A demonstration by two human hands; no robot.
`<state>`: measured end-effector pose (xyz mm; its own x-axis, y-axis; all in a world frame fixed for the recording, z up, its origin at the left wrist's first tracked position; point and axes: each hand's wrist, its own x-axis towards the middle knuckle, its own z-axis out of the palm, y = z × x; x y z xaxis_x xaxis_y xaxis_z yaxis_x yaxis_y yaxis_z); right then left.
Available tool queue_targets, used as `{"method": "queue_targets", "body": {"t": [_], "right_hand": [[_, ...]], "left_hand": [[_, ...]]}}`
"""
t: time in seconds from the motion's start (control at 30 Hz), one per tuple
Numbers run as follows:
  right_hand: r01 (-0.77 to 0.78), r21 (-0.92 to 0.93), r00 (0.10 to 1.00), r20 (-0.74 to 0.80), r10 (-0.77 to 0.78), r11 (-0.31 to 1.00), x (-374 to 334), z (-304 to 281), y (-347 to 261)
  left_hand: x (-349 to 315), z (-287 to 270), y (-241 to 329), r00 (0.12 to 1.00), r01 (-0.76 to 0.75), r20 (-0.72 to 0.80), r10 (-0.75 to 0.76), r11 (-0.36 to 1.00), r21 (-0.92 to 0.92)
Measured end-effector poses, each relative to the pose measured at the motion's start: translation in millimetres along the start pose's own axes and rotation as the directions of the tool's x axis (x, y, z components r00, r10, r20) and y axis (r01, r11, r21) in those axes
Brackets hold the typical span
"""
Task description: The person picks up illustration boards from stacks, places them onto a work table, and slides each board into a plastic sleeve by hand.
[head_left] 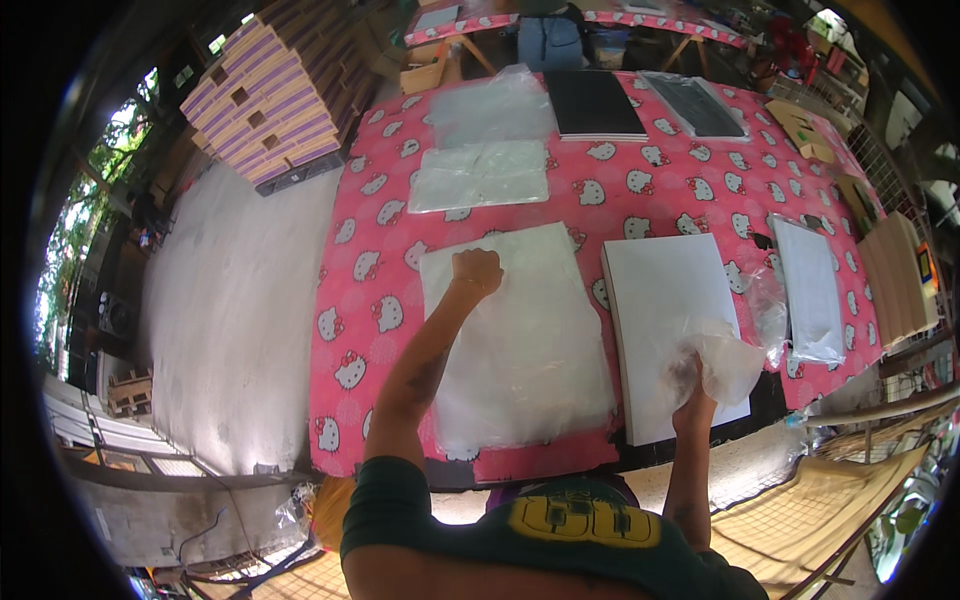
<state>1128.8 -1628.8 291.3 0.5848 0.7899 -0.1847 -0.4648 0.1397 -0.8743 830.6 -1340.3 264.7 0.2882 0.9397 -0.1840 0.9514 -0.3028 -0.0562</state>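
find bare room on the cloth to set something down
A bare strip of pink cloth runs between its left edge and the whitish sheet under the left hand. Another patch lies between the black stack and the white stack. The right side is crowded: crumpled plastic sits beside the wrapped pack.

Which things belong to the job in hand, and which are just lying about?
Likely in use:
translucent plastic under the left hand
crumpled clear plastic in the right hand
white stack

Probably lying about:
black stack
stacked cartons
cardboard box
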Motion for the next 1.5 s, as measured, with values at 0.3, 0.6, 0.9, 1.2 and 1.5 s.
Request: {"method": "queue_targets", "body": {"t": [0.3,0.6,0.9,1.2,1.5], "right_hand": [[0.029,-0.025,0.998,-0.062,-0.031,0.999,2.3,-19.9,17.9],[0.017,0.028,0.993,-0.114,-0.014,0.999,-5.3,-13.0,21.0],[0.375,-0.598,0.901,0.054,-0.431,0.708,7.5,-21.1,49.1],[0.428,-0.405,0.835,-0.165,-0.525,0.808,11.5,7.3,-23.6],[0.351,-0.502,0.912,-0.009,-0.410,0.791,14.4,-10.8,-34.3]], "left_hand": [[133.1,34.9,-29.0,0.734,-0.004,-0.678,0.015,1.000,0.018],[166.2,19.2,-70.6,0.870,-0.028,-0.493,0.021,1.000,-0.007],[111.2,-50.6,-40.0,0.731,-0.209,-0.678,-0.078,0.920,-0.332],[66.3,-2.8,-14.4,0.781,-0.484,-0.579,0.236,0.815,-0.320],[17.5,9.7,36.0,0.731,-0.664,-0.411,0.545,0.707,-0.243]]}}
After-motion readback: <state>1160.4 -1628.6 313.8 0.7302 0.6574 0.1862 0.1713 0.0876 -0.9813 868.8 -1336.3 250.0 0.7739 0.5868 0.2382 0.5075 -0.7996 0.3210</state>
